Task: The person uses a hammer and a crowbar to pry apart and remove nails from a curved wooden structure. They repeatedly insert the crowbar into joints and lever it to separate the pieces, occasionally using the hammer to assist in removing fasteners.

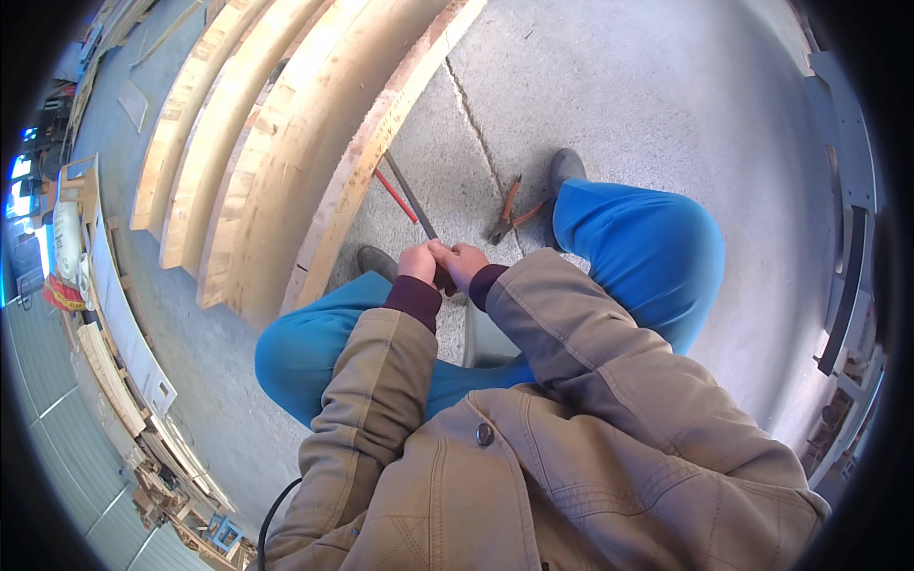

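Both of my hands are closed round the near end of a long dark metal bar (412, 194). My left hand (417, 262) and my right hand (460, 263) meet over its grip. The bar's far end reaches the lower edge of the nearest curved wooden beam (343, 195); its tip is hidden there. A thin red rod (396, 196) lies just left of the bar, apart from my hands. Pincers with orange handles (507, 221) lie open on the concrete floor, right of my hands and near my shoe.
Several more pale wooden beams (233, 152) stand in a row at the upper left. My blue-trousered knees (657, 247) are spread to either side. Boards and a white panel (124, 305) line the left, metal framing (852, 219) the right. A crack (466, 109) crosses the floor.
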Motion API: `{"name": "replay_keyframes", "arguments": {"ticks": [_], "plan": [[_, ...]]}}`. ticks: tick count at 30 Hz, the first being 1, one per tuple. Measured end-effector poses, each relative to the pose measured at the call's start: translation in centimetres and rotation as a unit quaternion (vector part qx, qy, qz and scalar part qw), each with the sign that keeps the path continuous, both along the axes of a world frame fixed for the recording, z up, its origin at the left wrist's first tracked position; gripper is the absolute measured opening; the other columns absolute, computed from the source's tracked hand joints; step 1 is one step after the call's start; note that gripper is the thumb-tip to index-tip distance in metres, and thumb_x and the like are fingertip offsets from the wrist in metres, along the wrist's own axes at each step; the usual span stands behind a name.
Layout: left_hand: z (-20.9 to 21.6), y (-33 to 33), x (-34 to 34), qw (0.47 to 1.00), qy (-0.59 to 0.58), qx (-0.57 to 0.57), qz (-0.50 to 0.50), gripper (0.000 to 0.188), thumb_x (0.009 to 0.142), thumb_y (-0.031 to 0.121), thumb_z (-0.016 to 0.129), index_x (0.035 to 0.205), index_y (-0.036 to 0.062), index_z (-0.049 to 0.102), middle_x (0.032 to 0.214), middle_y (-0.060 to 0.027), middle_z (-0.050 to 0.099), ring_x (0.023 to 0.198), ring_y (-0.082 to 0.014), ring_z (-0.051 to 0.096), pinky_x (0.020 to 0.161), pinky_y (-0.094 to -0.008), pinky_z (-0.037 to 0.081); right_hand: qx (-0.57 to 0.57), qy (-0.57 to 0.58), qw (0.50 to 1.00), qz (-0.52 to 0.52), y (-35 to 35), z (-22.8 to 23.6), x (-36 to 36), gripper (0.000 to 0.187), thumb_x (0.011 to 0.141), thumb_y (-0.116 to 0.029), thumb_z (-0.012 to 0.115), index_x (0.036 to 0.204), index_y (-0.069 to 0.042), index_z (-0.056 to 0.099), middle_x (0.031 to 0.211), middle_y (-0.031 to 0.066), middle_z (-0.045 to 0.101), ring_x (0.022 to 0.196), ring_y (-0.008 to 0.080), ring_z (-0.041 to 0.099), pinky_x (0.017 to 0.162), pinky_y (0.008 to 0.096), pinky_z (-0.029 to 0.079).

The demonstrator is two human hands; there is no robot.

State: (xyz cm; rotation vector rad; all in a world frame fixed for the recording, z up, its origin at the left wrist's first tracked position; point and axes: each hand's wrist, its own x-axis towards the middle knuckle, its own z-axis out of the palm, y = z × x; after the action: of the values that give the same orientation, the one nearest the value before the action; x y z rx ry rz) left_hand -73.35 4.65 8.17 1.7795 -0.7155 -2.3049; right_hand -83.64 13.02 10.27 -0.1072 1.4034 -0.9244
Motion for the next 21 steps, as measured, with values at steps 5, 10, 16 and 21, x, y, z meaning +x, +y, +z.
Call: {"name": "replay_keyframes", "arguments": {"ticks": [5, 10, 16, 21], "plan": [[1.8, -1.1, -0.2, 1.000, 0.012, 0.015, -0.015, 0.025, 0.098, 0.018, 0.049, 0.094, -0.0022, 0.062, 0.083, -0.0155, 0.067, 0.070, -0.0266, 0.064, 0.063, -0.0389, 0.052, 0.026, 0.004, 0.999, -0.035, -1.3, 2.5, 0.2, 0.065, 0.090, -0.049, 0.067, 0.110, 0.012, 0.062, 0.095, 0.0169, 0.072, 0.077, 0.0235, 0.071, 0.058, 0.0340, 0.055], [3.0, -2.1, 0.1, 0.995, 0.085, 0.050, 0.021, 0.025, 0.098, 0.016, 0.048, 0.097, -0.0047, 0.061, 0.087, -0.0164, 0.066, 0.076, -0.0267, 0.065, 0.071, -0.0372, 0.053, 0.003, 0.061, 0.997, -0.042, -2.1, 3.5, 0.7, 0.063, 0.090, -0.047, 0.067, 0.113, 0.012, 0.063, 0.100, 0.0193, 0.072, 0.089, 0.0258, 0.072, 0.071, 0.0341, 0.057], [5.3, -3.4, -0.4, 0.994, 0.067, 0.071, 0.042, 0.030, 0.101, 0.017, 0.043, 0.101, -0.0088, 0.059, 0.092, -0.0191, 0.066, 0.082, -0.0276, 0.065, 0.077, -0.0369, 0.053, 0.023, 0.142, 0.989, -0.044, -3.9, 5.2, 1.0, 0.056, 0.090, -0.045, 0.067, 0.106, 0.008, 0.069, 0.096, 0.0214, 0.073, 0.089, 0.0284, 0.072, 0.078, 0.0363, 0.056], [6.3, -4.5, -0.4, 0.990, 0.108, 0.083, 0.046, 0.032, 0.101, 0.017, 0.042, 0.103, -0.0097, 0.059, 0.093, -0.0191, 0.066, 0.082, -0.0277, 0.065, 0.076, -0.0368, 0.054, 0.031, 0.134, 0.990, -0.018, -5.0, 6.8, 0.5, 0.056, 0.090, -0.047, 0.068, 0.103, 0.007, 0.071, 0.090, 0.0214, 0.073, 0.085, 0.0299, 0.073, 0.080, 0.0386, 0.055]]}}
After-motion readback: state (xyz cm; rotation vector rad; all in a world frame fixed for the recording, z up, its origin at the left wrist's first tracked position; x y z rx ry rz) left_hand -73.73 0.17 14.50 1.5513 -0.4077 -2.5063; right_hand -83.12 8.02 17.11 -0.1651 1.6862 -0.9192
